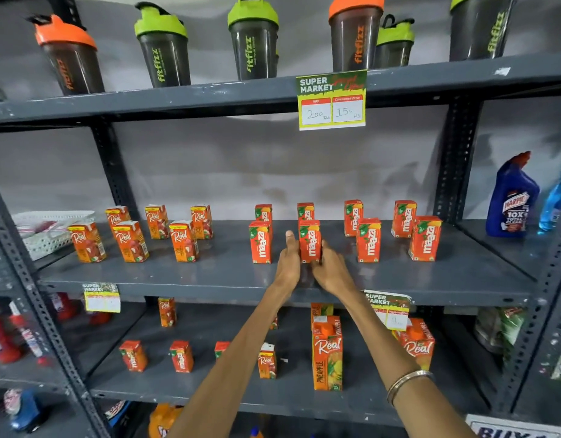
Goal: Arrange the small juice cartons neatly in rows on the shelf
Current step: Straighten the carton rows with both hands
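Head view shows my left hand (pixel 288 260) and right hand (pixel 331 270) clamped on a Maaza carton (pixel 309 241) mid-shelf (pixel 178 273), front row; I judge squaring it with neighbours comes next.

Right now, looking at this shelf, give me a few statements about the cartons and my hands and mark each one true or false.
1. Both hands hold one Maaza carton on the middle shelf. True: left hand, right hand.
2. The Real cartons stand left of the Maaza ones. True.
3. The held carton lies flat. False: it stands upright.
4. The top shelf holds juice cartons. False: it holds shaker bottles.
5. The price tag shows 200 and 150. True.
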